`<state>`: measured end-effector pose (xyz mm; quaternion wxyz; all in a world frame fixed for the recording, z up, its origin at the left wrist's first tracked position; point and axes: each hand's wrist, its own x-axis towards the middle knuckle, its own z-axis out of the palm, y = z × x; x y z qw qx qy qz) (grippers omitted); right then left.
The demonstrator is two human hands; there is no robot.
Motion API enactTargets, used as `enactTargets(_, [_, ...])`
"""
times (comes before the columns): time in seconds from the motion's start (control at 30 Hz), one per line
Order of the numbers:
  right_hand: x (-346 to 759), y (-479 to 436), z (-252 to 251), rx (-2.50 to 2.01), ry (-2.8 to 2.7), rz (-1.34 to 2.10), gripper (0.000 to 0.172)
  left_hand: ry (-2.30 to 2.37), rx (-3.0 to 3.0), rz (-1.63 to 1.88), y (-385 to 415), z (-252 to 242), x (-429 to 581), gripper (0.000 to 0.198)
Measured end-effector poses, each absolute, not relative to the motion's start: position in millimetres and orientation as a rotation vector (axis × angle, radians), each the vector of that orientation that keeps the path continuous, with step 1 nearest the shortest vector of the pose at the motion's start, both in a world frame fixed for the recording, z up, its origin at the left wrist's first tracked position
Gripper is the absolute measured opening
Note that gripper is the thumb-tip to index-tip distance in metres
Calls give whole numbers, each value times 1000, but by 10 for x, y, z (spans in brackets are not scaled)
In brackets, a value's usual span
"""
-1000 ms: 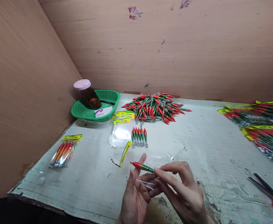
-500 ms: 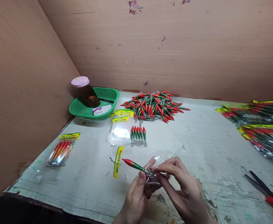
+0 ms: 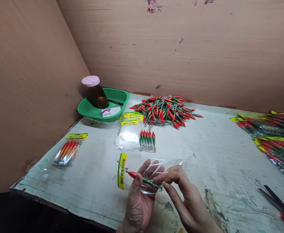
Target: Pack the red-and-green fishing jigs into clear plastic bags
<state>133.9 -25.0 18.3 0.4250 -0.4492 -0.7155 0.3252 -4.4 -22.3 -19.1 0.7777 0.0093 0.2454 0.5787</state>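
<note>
Red-and-green lure [image 3: 148, 182] lies across my left grip [image 3: 142, 204], near side of the desk [image 3: 219, 155], clasped under the thumb with the clear bag [image 3: 168, 163], presumably for steadiness. Its head points left toward the yellow header [image 3: 122, 171]. Right grip [image 3: 190, 197] at its tail; whether pinching, cannot tell.
</note>
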Motion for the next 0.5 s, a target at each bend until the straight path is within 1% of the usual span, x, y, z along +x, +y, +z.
enactTargets(0.07, [1313, -228, 188, -1094, -1809, 823, 15, 558, -22, 1249, -218, -192, -77, 33])
enactTargets(0.13, [1301, -208, 188, -1096, -1866, 719, 16, 545, -40, 1256, -217, -193, -96, 31])
enactTargets(0.17, [1302, -200, 186, -1117, -1913, 607, 21, 529, -38, 1260, -218, -193, -103, 31])
enactTargets(0.27, [1331, -169, 176, -1173, -2056, 173, 41, 494, -7, 1256, -235, -194, -120, 32])
enactTargets(0.33, [1364, -134, 182, -1158, -2161, -18, 51, 489, 49, 1227, -255, -191, -131, 33])
enactTargets(0.4, [1394, -86, 204, -1096, -2300, -99, 61, 481, 122, 1176, -275, -178, -141, 33])
enactTargets(0.5, [1407, -18, 253, -991, -2475, -109, 71, 428, 217, 1116, -289, -149, -151, 34])
